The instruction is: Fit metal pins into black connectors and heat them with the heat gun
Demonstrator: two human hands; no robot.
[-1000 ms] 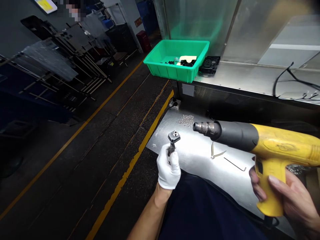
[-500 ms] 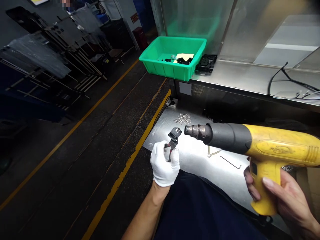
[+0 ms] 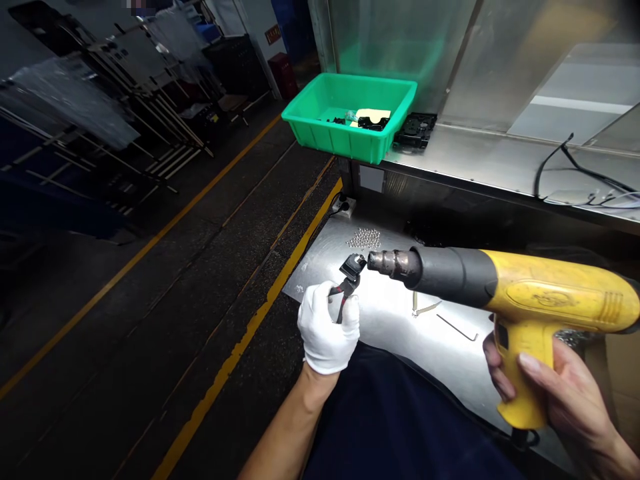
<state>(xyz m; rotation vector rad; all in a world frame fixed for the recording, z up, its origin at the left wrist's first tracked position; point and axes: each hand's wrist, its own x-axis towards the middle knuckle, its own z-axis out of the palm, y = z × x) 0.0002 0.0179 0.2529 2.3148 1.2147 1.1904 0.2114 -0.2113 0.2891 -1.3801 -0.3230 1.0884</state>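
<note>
I see one black part [image 3: 353,267] near the middle of my view, at the tip of one black-and-red tool [image 3: 351,287]; my gloved left hand [image 3: 327,333], at seven o'clock, is curled around that tool. At three o'clock is one yellow heat gun [image 3: 565,293], its nozzle just beside the part, my bare right hand [image 3: 575,387] wrapped round its grip. Small shiny pieces [image 3: 365,238], too many to count, lie at one o'clock, one hex key [image 3: 457,327] at four, one green bin [image 3: 345,143] at twelve. A second ago the part tilted less, with a wider gap to the nozzle.
</note>
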